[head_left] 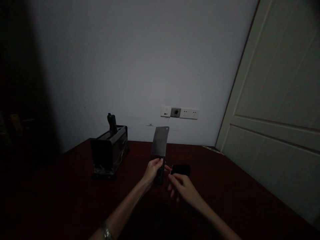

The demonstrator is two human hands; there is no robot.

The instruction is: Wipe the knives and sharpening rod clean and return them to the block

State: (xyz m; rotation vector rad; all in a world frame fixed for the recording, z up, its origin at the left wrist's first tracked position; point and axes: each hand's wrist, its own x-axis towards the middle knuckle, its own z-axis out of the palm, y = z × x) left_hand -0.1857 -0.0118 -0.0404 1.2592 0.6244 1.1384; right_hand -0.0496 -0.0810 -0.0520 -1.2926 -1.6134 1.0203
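Observation:
My left hand (pixel 151 170) is closed round the black handle of a cleaver (pixel 160 141). Its broad metal blade points upward, with a small hole near the top corner. Just right of the handle, my right hand (pixel 183 187) has thumb and forefinger pinched together; whatever may be between them is too small and dark to make out. Beyond the right fingers is a dark flat rectangular object (pixel 182 169), perhaps a phone. To the left stands a black and grey knife block (pixel 110 150) with dark handles (pixel 112 122) sticking out of its top.
Both hands are above a dark reddish table (pixel 75 200). A pale wall (pixel 125 66) with a row of sockets (pixel 189 113) rises behind it. A white panelled door (pixel 270 110) borders the right side. The room is dim, and the far left is almost black.

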